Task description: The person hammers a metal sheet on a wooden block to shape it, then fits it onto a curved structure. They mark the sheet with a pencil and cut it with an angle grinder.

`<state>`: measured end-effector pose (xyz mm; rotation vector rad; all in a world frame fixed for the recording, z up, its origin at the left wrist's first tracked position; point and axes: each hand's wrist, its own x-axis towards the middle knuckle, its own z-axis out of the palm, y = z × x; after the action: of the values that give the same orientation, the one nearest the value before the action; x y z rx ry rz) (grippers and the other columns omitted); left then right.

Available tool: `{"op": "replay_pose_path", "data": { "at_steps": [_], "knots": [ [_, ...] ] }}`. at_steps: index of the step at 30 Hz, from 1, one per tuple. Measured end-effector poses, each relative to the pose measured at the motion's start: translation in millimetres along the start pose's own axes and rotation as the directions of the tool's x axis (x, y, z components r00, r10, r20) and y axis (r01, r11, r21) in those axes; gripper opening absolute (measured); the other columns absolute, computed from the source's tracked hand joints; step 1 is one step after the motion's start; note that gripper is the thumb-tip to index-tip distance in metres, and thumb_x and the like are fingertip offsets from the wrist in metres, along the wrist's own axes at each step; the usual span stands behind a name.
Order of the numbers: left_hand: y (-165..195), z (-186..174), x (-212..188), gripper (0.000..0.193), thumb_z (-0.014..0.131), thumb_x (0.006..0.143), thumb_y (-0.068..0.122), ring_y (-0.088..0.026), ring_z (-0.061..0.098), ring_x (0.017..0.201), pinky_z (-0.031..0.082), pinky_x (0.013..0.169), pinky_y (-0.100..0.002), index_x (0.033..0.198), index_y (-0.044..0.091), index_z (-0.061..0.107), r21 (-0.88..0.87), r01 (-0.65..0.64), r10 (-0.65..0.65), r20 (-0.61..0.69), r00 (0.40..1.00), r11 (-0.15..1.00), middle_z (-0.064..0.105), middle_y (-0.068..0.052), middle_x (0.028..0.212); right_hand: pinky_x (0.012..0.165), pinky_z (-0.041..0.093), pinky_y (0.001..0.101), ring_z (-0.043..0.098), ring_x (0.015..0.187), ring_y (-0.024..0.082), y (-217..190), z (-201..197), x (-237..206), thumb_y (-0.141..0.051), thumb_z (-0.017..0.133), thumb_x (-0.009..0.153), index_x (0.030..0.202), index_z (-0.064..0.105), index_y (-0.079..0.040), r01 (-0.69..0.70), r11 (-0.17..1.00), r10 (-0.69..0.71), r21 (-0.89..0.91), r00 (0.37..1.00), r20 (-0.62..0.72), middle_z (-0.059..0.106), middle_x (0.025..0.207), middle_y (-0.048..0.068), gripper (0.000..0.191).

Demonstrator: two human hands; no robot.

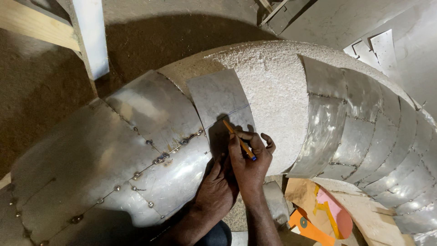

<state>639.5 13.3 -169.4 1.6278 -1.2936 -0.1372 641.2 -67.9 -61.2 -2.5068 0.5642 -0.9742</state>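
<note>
Dusty brown ground is showing behind a large insulated pipe bend (273,86), its white granular insulation exposed in the middle, with riveted metal cladding (136,150) covering it to the left and segmented cladding (364,127) to the right. Pale wooden beams (86,36) are crossing the upper left, above the bend.

A loose, curved metal sheet piece (218,100) is lying on the bend at the left edge of the bare insulation, overlapping the riveted cladding. Its long axis is running up and over the curve, away from the person. A faint scribed line is crossing it from side to side.

The right hand (250,159) is closing around an orange pencil with a blue end (239,139), fingers pinched on the shaft. The pencil is tilting up and to the left, its tip touching the sheet piece just below the scribed line. The sheet piece is lying directly above and ahead of this hand, which is the nearer of the two to the line.

The left hand (217,189) is sitting lower, just beside the right wrist, pressing against the lower edge of the sheet piece; whether its fingers are curling around anything cannot be told, since the right hand is covering them.

Orange and pink scraps (327,218) are lying on cardboard below the bend, to the right of the forearms.
</note>
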Motion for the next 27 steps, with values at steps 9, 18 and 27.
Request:
{"op": "replay_pose_path", "data": {
  "at_steps": [9,18,27],
  "knots": [
    [-3.6,16.6,-4.9,0.050,0.052,0.099,0.022,-0.027,0.043,0.139,0.024,0.122,-0.043,0.146,0.007,0.047,-0.515,0.132,-0.144,0.016,0.989,0.847,0.053,-0.015,0.143,0.114,0.034,0.0463,0.065,0.066,0.010,-10.4,4.4,-8.7,-0.016,0.079,0.085,0.088,0.075,-0.012,0.048,0.994,-0.040,-0.100,0.996,0.081,0.070,0.072,0.000,0.006],
    [2.7,2.9,-0.4,0.050,0.051,0.098,0.023,-0.029,0.041,0.141,0.021,0.122,-0.045,0.145,0.004,0.048,0.463,-0.028,-0.015,0.090,0.996,0.886,0.051,-0.016,0.145,0.116,0.033,0.0480,0.071,0.071,0.010,-10.8,7.5,-5.7,-0.016,0.078,0.087,0.089,0.072,-0.013,0.071,0.994,-0.064,-0.080,0.994,0.091,0.074,0.074,-0.002,0.006],
    [1.2,7.5,-0.8,0.050,0.051,0.097,0.023,-0.030,0.039,0.144,0.018,0.122,-0.046,0.143,0.002,0.048,0.612,-0.041,-0.032,0.108,0.994,0.790,0.049,-0.018,0.146,0.115,0.032,0.0490,0.073,0.077,0.012,-8.8,7.6,-8.2,-0.017,0.078,0.088,0.089,0.070,-0.013,0.103,0.993,-0.098,-0.050,0.991,0.090,0.078,0.084,-0.002,0.009]
  ]
}}
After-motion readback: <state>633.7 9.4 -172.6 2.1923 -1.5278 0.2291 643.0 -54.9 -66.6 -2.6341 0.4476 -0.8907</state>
